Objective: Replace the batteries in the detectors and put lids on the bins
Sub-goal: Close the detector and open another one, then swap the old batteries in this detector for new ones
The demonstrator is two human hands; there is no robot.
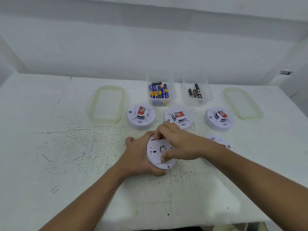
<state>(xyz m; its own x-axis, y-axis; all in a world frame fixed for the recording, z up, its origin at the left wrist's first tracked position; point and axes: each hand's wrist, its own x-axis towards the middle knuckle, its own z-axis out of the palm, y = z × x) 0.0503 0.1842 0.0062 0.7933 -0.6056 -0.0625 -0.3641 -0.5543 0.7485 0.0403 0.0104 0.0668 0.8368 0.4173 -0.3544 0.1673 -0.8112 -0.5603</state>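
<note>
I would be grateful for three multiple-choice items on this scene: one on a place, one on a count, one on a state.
1. Where does the blue-battery bin stand?
A. left of the black-battery bin
B. right of it
C. on top of a lid

2. How many detectors stand in the row before the bins?
A. two
B. three
C. six

3. How is the held detector turned?
A. red label up
B. on edge inside a bin
C. flat back up

Answers: 1 A, the blue and yellow batteries sit in the left one of the two bins; 2 B, three white ones stand side by side; 3 C, the left hand grips it while the fingers of the right hand work at its flat back.
</note>
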